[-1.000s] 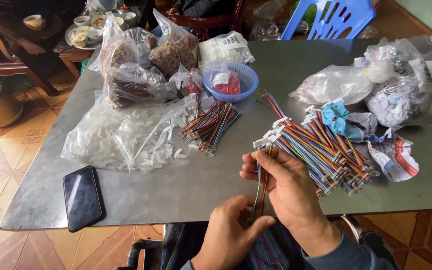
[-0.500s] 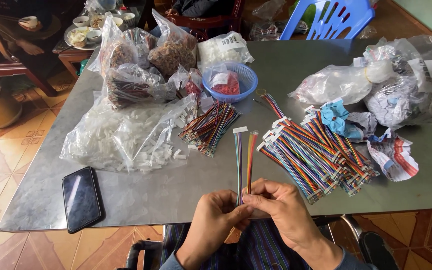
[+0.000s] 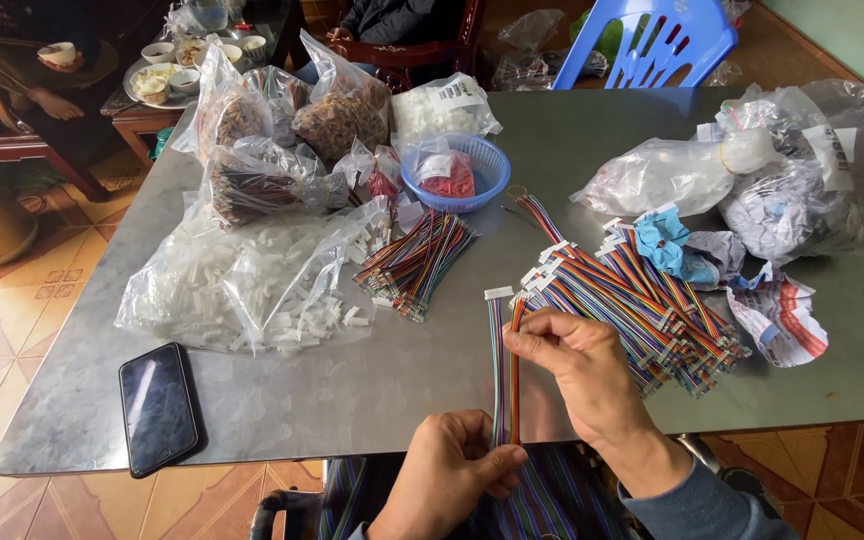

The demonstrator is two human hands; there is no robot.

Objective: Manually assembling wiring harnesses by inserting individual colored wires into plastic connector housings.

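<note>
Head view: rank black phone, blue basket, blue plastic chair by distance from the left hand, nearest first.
From the left hand:
1. Black phone, to its left at the table's near edge.
2. Blue basket, mid-table, straight ahead.
3. Blue plastic chair, beyond the far edge, right.

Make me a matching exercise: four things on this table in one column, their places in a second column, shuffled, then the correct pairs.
Things:
1. black phone
2. blue basket
3. multicoloured wire strip
4. blue plastic chair

Places:
A. beyond the table's far edge
B. held between both hands
C. flat near the table's front left corner
D. at the middle of the table's far side, among bags

Pairs: 1-C, 2-D, 3-B, 4-A
</note>
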